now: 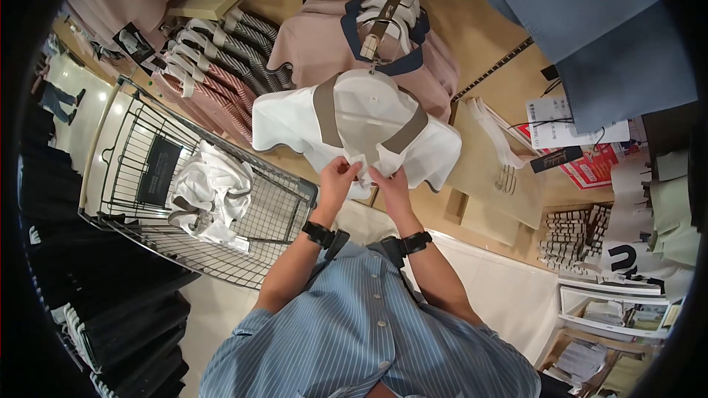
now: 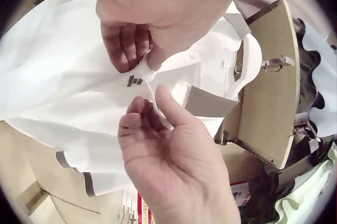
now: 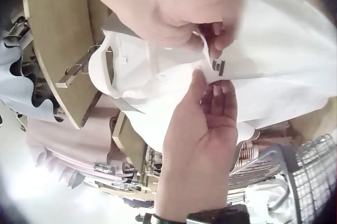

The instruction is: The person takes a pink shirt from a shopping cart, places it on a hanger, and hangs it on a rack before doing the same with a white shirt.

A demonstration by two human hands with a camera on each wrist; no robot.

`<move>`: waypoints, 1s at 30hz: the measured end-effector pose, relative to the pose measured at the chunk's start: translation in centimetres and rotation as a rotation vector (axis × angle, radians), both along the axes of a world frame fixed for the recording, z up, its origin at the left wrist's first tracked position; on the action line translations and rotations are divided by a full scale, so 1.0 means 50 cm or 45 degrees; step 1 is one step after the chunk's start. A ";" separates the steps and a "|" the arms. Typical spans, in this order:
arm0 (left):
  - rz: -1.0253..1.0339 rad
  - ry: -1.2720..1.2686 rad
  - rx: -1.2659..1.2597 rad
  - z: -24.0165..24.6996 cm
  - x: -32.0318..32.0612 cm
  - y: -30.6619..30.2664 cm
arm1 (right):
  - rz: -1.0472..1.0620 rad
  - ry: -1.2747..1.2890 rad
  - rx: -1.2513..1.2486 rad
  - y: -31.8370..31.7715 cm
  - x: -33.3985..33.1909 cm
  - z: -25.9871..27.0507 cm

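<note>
A white polo shirt (image 1: 287, 116) with a taupe collar (image 1: 327, 114) hangs from a white hanger (image 1: 366, 85) in front of me. Its front placket is pinched from both sides. My left hand (image 1: 338, 179) grips the left edge between thumb and curled fingers. Close beside it, my right hand (image 1: 392, 186) pinches the opposite edge. Between the hands, in the left wrist view, a small dark printed mark (image 2: 135, 81) shows inside the shirt. The left hand's fingertips are partly hidden behind the cloth in the head view.
To the left stands a wire shopping cart (image 1: 269, 222) with a crumpled white garment (image 1: 214, 184) in it. Pink shirts (image 1: 310, 37) hang behind on the rail (image 1: 383, 18). Striped shirts (image 1: 236, 96) hang at the left, and a blue garment (image 1: 575, 15) at upper right.
</note>
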State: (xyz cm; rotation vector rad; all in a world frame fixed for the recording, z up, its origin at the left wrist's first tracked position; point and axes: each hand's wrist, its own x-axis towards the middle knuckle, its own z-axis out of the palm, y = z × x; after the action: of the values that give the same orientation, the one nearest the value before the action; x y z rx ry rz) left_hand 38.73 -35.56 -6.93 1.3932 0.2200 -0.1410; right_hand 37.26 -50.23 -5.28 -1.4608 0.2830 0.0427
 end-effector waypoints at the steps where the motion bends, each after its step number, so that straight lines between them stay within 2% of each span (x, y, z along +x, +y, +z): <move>1: -0.021 -0.001 0.043 0.002 -0.005 -0.001 | -0.025 -0.041 -0.274 0.009 -0.013 0.021; 2: -0.006 -0.016 0.036 0.004 -0.010 -0.005 | -0.049 -0.081 -0.550 0.013 -0.021 0.032; 3: 0.010 -0.032 0.030 0.008 -0.017 -0.009 | -0.131 0.010 -0.607 0.012 -0.020 0.025; 6: 0.045 -0.073 0.083 0.011 -0.025 -0.010 | -0.207 0.157 -0.476 0.007 -0.030 0.019; 9: 0.067 -0.081 0.100 0.016 -0.031 -0.010 | -0.206 0.167 -0.108 0.005 -0.043 0.038; 15: 0.019 -0.183 0.110 0.003 -0.041 -0.018 | -0.110 0.193 -0.074 0.008 -0.056 0.062; 18: -0.006 -0.337 0.242 0.021 -0.054 -0.023 | -0.131 0.167 0.146 0.017 -0.056 0.053; 27: -0.054 -0.471 0.410 0.054 -0.063 -0.012 | -0.151 0.211 0.292 0.024 -0.058 0.075; 30: -0.028 -0.537 0.543 0.064 -0.067 -0.011 | -0.147 0.272 0.147 0.024 -0.055 0.079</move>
State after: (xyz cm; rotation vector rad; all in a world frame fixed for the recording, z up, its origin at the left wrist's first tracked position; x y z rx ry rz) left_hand 35.37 -36.10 -3.72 1.8118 -0.1255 0.1939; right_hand 34.48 -49.02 -1.31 -1.3243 0.5305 0.1200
